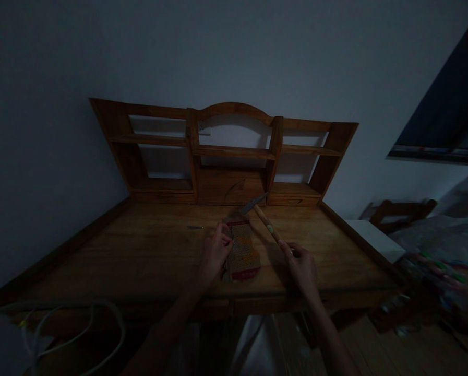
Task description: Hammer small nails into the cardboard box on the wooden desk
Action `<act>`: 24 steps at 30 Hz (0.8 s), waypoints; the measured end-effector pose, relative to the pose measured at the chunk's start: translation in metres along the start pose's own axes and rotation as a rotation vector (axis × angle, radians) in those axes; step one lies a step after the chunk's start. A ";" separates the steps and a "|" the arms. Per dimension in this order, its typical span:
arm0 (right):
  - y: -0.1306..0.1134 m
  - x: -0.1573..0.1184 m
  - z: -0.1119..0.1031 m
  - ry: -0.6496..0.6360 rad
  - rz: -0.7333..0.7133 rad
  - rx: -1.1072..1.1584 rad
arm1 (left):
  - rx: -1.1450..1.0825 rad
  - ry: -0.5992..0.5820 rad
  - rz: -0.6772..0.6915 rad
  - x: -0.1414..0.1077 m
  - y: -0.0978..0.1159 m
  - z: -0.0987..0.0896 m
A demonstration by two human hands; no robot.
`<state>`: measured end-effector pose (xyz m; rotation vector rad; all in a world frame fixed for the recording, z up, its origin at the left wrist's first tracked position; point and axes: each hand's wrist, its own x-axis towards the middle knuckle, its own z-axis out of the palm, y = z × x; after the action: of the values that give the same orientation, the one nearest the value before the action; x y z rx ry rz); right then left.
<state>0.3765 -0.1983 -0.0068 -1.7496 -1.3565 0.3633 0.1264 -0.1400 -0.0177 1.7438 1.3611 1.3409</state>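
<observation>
My right hand [301,263] is wrapped round the wooden handle of a hammer [265,222]. The hammer is tilted, its dark metal head up and to the left, above the far end of a patterned brown-and-red block [244,253]. This block lies on the wooden desk [147,245], and what it is made of is hard to tell in the dim light. At the block's left side my left hand [219,244] is closed in a pinch, its fingertips over the block. What the pinch holds is too small to make out. A thin metal piece [195,227] lies to the left.
A wooden shelf unit [234,152] stands along the desk's back edge against the wall. White cables [118,318] loop at the front left. A white surface [374,237], a wooden chair [404,211] and a heap of plastic bags [445,240] are on the right.
</observation>
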 end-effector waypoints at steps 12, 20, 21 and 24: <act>-0.003 -0.001 -0.002 -0.005 0.036 -0.054 | 0.006 -0.027 -0.004 0.000 -0.003 0.000; -0.009 -0.010 -0.015 0.068 -0.023 -0.266 | -0.026 -0.044 -0.001 -0.001 -0.001 -0.001; -0.011 -0.014 -0.021 0.095 -0.049 -0.328 | -0.019 -0.051 0.003 -0.001 0.001 -0.002; -0.021 -0.025 -0.039 0.169 -0.148 -0.478 | 0.005 -0.059 0.024 -0.002 0.007 -0.005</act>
<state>0.3801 -0.2380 0.0253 -1.9901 -1.5199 -0.2072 0.1247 -0.1452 -0.0110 1.7940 1.3165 1.2895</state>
